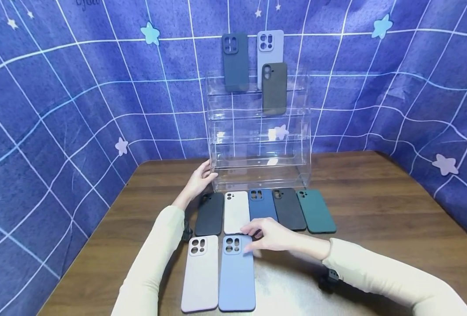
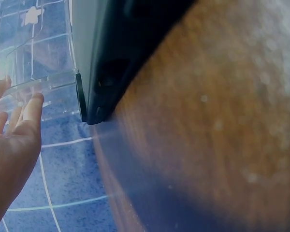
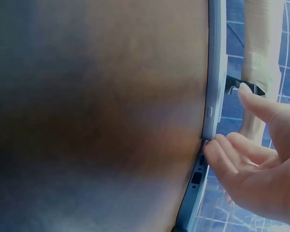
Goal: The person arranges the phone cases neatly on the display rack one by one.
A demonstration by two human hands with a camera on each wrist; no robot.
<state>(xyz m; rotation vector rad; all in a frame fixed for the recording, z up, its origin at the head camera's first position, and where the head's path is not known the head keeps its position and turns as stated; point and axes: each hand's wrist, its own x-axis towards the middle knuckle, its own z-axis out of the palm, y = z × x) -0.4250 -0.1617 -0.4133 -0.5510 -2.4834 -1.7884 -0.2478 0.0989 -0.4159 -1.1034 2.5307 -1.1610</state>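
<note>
My left hand (image 1: 197, 182) grips the lower left side of a clear tiered display stand (image 1: 257, 173), thumb toward the front. Over the tabletop, my right hand (image 1: 273, 235) has its thumb apart from loosely bent fingers. Those fingertips are at the seam between a light blue phone case (image 1: 237, 281) and a white phone case (image 1: 236, 213); nothing is pinched. Left of the light blue case lies a pale lilac phone case (image 1: 200, 276). In the right wrist view, the fingertips (image 3: 215, 150) meet the case edges, whether touching I cannot tell.
A row before the stand also holds a black case (image 1: 209, 215), a blue case (image 1: 262, 206), another black case (image 1: 289, 210) and a green case (image 1: 317, 213). On the upper tiers stand a dark blue case (image 1: 235, 66), a lavender case (image 1: 270, 48) and a dark grey case (image 1: 274, 90).
</note>
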